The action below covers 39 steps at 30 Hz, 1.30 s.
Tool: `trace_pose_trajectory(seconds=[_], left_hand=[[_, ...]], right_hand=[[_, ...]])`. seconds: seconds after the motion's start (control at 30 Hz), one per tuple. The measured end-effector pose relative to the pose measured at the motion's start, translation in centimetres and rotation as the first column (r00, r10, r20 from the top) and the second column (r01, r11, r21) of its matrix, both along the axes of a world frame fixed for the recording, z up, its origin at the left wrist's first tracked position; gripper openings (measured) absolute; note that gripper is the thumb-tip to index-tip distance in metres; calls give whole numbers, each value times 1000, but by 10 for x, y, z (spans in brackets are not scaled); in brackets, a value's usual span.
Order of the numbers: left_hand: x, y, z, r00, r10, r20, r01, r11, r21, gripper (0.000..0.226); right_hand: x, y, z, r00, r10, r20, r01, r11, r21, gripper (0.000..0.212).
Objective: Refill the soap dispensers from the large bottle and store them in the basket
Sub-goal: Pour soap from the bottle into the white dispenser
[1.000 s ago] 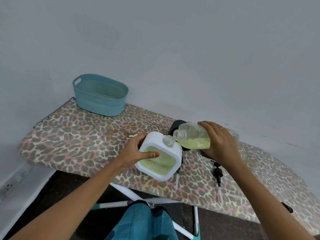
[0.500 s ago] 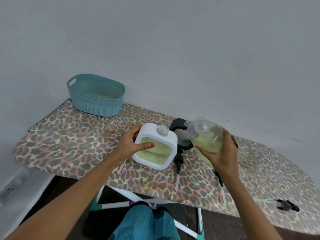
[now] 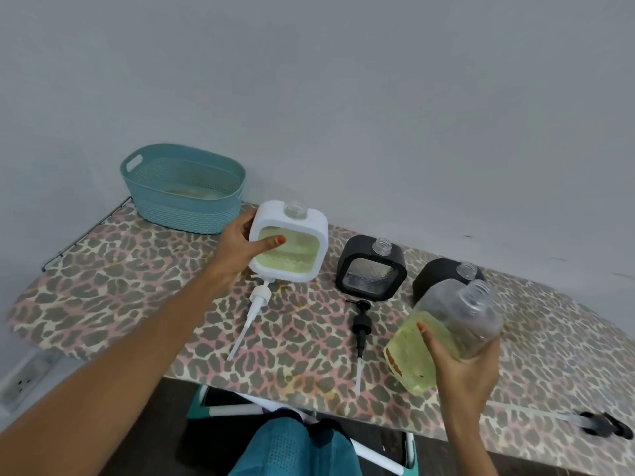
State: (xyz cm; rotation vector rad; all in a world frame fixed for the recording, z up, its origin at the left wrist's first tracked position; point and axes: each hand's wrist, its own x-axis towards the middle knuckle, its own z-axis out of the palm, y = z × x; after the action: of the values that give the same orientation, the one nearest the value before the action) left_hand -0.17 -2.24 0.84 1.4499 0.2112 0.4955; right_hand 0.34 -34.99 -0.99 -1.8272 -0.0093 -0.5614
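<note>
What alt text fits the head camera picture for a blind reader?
A person's left hand holds a white soap dispenser showing yellow-green soap; the right hand grips a large clear bottle. A black dispenser, a black pump, a white pump and a teal basket sit on a leopard-print board.

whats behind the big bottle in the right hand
A black dispenser, open neck showing; the large bottle covers its lower front, so its fill level cannot be seen.

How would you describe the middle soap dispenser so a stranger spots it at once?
On the leopard-print ironing board, go right from the teal basket, past the white dispenser in the left hand. The black dispenser stands next, uncapped; its clear window faces you and looks empty, unlike the soap-filled white one.
</note>
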Motion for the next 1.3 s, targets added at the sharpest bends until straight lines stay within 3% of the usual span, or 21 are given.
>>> trace_pose_trajectory(seconds=[0.27, 0.9, 1.1, 1.17, 1.3], left_hand=[[36, 31, -21, 997, 8, -75, -7, 1000, 16, 44], [54, 54, -49, 961, -179, -211, 188, 982, 23, 55], [43, 44, -40, 967, -102, -233, 132, 985, 114, 63], [37, 40, -36, 980, -70, -185, 93, 989, 118, 66], [22, 30, -17, 994, 57, -91, -40, 984, 176, 66]], right_hand=[[-4, -5, -7, 998, 7, -67, -6, 1000, 15, 84], [-5, -2, -12, 999, -28, -17, 29, 998, 58, 83], [-2, -5, -17, 998, -37, -46, 37, 999, -2, 75], [-1, -5, -17, 998, -47, -40, 47, 999, 7, 64], [-2, -5, -18, 999, -7, -33, 8, 999, 32, 61]])
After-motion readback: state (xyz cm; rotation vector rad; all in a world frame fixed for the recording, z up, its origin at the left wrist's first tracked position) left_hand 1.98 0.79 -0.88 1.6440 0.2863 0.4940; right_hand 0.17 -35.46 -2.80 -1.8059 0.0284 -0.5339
